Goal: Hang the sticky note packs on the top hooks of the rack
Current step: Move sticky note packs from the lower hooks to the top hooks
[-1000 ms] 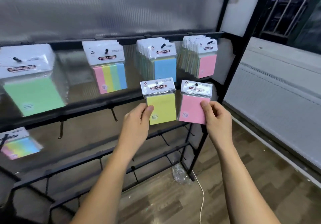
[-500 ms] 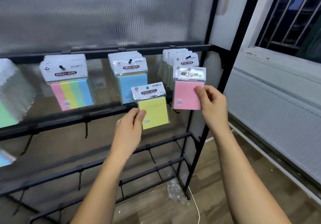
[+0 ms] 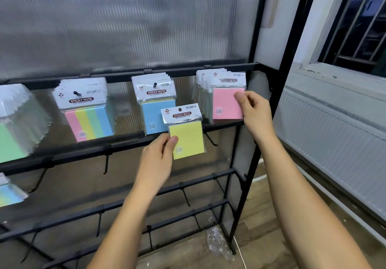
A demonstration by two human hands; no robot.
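My right hand [image 3: 255, 115] pinches a pink sticky note pack [image 3: 226, 103] by its right edge, held against the front of the pink stack on the rightmost top hook; the hook tip is hidden behind the pack's header. My left hand [image 3: 157, 160] pinches a yellow pack [image 3: 188, 136] at its lower left corner, in front of the blue stack [image 3: 155, 106] and the rack's second bar. The black rack's top bar [image 3: 125, 76] carries the hooks.
A multicolour pack stack [image 3: 85, 110] and a green stack [image 3: 14, 126] hang further left on the top row. Bare hooks [image 3: 106, 164] stick out from the lower bars. Crumpled plastic wrap [image 3: 217, 242] lies on the wood floor. A window ledge [image 3: 334, 80] runs at right.
My right hand has raised the pink pack up and right onto the front of the pink stack. My left hand has lifted the yellow pack slightly. The view has shifted right and closer.
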